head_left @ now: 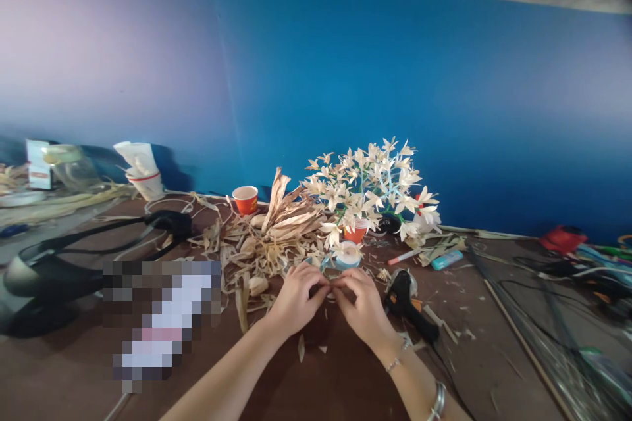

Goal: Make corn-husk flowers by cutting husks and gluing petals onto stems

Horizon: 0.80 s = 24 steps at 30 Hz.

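My left hand [300,296] and my right hand [359,301] meet at the fingertips over the brown table [316,388]. Both are closed in a pinch, and whatever lies between the fingertips is too small to make out. Just beyond them is a roll of tape [348,254], pale in the middle with a light blue edge. Behind it, white flowers [375,187] on green stems stand in a red and white cup [355,231]. Dry husks [291,217] are heaped beyond my left hand. A black glue gun [411,306] lies right of my right hand.
An orange paper cup [245,200] stands behind the husks. At the left are a black device with straps [44,276] and a blurred-out object [168,316]. A turquoise packet [447,260], wires and a red item [563,239] lie to the right. A blue panel [345,79] rises behind.
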Each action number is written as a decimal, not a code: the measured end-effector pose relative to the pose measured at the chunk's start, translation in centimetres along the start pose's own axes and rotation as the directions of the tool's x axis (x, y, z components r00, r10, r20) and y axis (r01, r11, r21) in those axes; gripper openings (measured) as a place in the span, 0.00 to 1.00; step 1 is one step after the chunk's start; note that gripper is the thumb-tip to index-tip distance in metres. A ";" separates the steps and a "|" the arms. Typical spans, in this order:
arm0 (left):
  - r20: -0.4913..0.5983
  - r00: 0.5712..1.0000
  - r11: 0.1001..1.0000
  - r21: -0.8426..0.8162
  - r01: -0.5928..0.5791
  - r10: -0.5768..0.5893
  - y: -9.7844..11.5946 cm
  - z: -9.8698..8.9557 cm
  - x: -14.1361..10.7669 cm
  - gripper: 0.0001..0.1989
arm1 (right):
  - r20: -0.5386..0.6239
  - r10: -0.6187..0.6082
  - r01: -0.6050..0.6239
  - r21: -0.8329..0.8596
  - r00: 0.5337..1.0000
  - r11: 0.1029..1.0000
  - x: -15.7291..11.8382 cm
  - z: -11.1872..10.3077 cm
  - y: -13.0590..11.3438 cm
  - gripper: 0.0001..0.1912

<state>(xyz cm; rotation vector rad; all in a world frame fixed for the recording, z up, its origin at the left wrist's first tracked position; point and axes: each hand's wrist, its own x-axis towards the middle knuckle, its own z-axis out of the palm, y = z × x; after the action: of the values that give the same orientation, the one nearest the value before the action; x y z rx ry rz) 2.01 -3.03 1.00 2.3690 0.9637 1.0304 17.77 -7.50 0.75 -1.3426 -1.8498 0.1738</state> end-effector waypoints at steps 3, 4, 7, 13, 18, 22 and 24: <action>0.009 1.000 0.999 0.042 -0.001 0.001 0.3 -0.1 0.0 0.04 | -0.018 -0.003 0.003 -0.039 1.000 0.999 0.0 0.1 -0.1 0.06; 0.003 1.000 0.998 0.061 0.004 -0.004 0.4 0.0 0.0 0.05 | -0.031 -0.006 0.004 -0.060 1.000 0.998 -0.1 0.1 -0.2 0.06; -0.051 0.998 0.993 0.110 0.045 -0.039 1.0 0.4 -0.1 0.06 | -0.088 0.004 -0.016 -0.138 0.996 0.990 -0.2 0.4 -0.7 0.06; -0.140 0.985 0.981 0.149 0.124 -0.103 1.5 1.2 -0.4 0.08 | -0.149 0.053 -0.092 -0.270 0.987 0.958 -0.2 0.5 -1.5 0.08; -0.192 0.963 0.964 0.150 0.221 -0.191 0.9 1.0 -0.2 0.09 | -0.207 0.065 -0.120 -0.265 0.976 0.957 -0.1 0.0 -0.7 0.06; -0.141 0.972 0.974 0.101 0.205 -0.190 0.7 0.9 -0.2 0.08 | -0.156 0.057 -0.074 -0.103 0.986 0.992 0.0 0.2 -0.2 0.05; -0.115 0.979 0.980 0.088 0.177 -0.166 0.6 1.0 -0.2 0.07 | -0.126 0.064 -0.076 -0.090 0.990 0.993 0.0 0.4 -0.1 0.03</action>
<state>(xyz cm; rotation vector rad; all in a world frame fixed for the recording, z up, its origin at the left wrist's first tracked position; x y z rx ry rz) 2.94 -3.64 0.64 2.2780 1.2617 1.0742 17.41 -7.42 0.52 -1.4515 -1.7276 0.0391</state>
